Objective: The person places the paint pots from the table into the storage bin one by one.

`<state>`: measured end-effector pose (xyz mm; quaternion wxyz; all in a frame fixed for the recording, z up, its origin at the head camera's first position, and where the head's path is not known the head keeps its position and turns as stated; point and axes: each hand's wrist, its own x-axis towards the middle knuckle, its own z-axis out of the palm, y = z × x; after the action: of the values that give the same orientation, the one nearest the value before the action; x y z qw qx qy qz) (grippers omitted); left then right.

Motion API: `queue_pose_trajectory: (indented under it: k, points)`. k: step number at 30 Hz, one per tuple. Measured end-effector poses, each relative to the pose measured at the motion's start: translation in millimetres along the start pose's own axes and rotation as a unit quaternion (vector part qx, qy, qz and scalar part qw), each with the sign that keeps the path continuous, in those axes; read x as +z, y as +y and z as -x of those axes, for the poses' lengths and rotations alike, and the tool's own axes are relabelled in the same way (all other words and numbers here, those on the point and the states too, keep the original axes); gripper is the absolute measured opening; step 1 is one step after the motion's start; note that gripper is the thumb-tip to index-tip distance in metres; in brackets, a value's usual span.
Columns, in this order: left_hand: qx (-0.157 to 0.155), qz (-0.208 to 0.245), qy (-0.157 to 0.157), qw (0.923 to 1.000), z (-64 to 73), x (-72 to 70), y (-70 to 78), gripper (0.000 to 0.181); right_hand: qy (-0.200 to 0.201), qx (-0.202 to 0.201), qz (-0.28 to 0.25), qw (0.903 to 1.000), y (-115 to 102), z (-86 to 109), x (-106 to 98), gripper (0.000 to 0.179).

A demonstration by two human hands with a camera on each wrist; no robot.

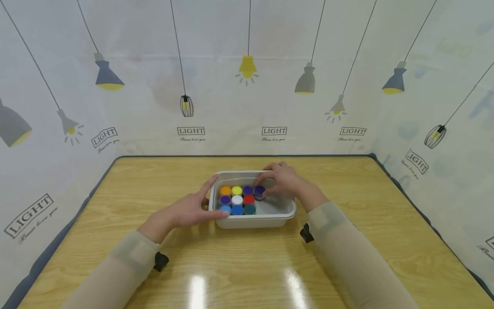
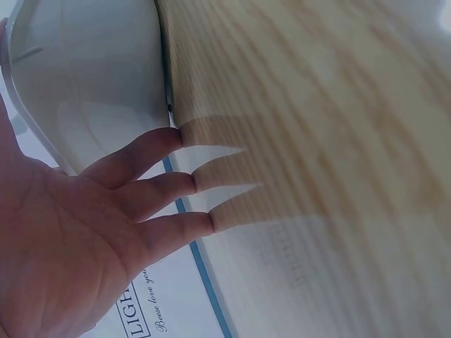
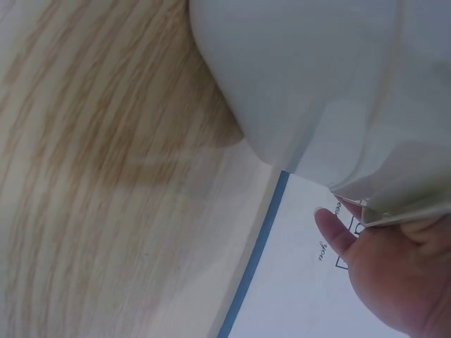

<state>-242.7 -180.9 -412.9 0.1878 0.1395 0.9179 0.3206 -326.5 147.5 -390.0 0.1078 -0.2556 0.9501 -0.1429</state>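
A white plastic tub (image 1: 254,222) sits on the wooden table, with several small paint jars in rows along its left side. Their lids include an orange lid (image 1: 225,190), a yellow lid (image 1: 237,190), a red lid (image 1: 248,199) and a white lid (image 1: 237,200). My left hand (image 1: 189,209) spans the tub's left end, thumb over the near rim and index finger at the far corner. In the left wrist view its other fingers (image 2: 158,186) reach down straight to the tabletop. Inside the tub, my right hand (image 1: 284,180) pinches a purple-lidded paint jar (image 1: 260,191) beside the back row.
The wooden tabletop (image 1: 231,266) extends around the tub. Behind it and at both sides stands a pale backdrop (image 1: 216,86) printed with lamps. Dark wrist mounts (image 1: 161,261) hang under both sleeves.
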Motion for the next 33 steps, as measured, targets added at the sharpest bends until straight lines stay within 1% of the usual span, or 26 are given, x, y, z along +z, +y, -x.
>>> queue_pose_trajectory:
  k: [5, 10, 14, 17, 20, 23, 24, 26, 28, 30, 33]
  points:
    - [-0.002, 0.003, -0.003, 1.0, 0.6, 0.9, 1.7, 0.123, -0.003, 0.0, 0.005, 1.0, -2, 1.6, 0, 0.036]
    - [0.003, 0.004, -0.003, 1.0, -0.5, 1.3, 3.9, 0.122, -0.001, -0.002, 0.007, 1.0, 0, 3.0, -2, 0.037]
    - [0.009, 0.004, -0.002, 0.9999, -2.5, 0.5, 4.5, 0.122, 0.011, -0.008, -0.013, 0.9998, 4, 3.9, -4, 0.039]
    - [0.008, 0.005, -0.002, 1.0, -2.7, 0.6, 4.4, 0.123, 0.039, -0.027, -0.035, 0.9982, 9, 6.0, -2, 0.037]
    - [0.006, 0.007, -0.002, 1.0, -1.4, 2.3, 2.6, 0.122, 0.093, -0.053, -0.074, 0.9916, 15, 12.2, 0, 0.035]
    - [0.007, 0.007, 0.0, 1.0, 1.2, 3.8, 0.2, 0.122, 0.148, -0.075, -0.106, 0.9804, 19, 23.2, -2, 0.035]
    - [0.01, 0.007, 0.001, 0.9999, 1.5, 4.3, -0.5, 0.122, 0.159, -0.076, -0.114, 0.9777, 20, 28.4, -6, 0.037]
    - [0.015, 0.007, 0.004, 0.9999, 2.3, 4.8, -2.0, 0.124, 0.171, -0.072, -0.112, 0.9762, 22, 39.7, -14, 0.042]
    - [0.019, 0.01, 0.009, 0.9997, 3.4, 4.3, -4.2, 0.124, 0.172, -0.052, -0.092, 0.9794, 24, 52.6, -22, 0.051]
    - [0.028, 0.009, 0.023, 0.9993, 5.7, 3.0, -6.6, 0.122, 0.166, -0.027, -0.063, 0.9837, 26, 67.3, -27, 0.06]
    - [0.044, -0.011, 0.061, 0.9971, 12.0, -1.6, -10.4, 0.113, 0.148, 0.012, -0.012, 0.9888, 31, 90.2, -32, 0.072]
